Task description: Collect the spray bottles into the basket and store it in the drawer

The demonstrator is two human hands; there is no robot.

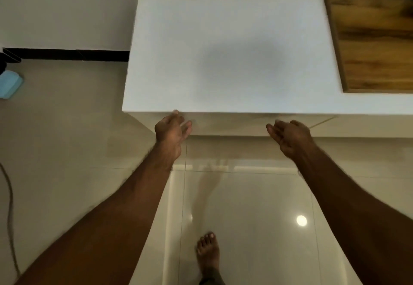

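Observation:
I look down on a white cabinet top (223, 45). Its cream drawer front (228, 125) shows as a narrow strip just under the front edge, flush with the cabinet. My left hand (171, 131) is at the left part of that front, fingers apart and holding nothing, fingertips near the top edge. My right hand (289, 136) hovers at the right part of the front, palm turned inward, fingers loosely spread and empty. No spray bottle and no basket are in view.
A brown wooden panel (375, 43) lies on the cabinet at the right. Glossy tiled floor (245, 206) below, with my bare foot (207, 253). A light blue object (10, 84) sits on the floor at far left, and a cable (9, 206) runs along the left edge.

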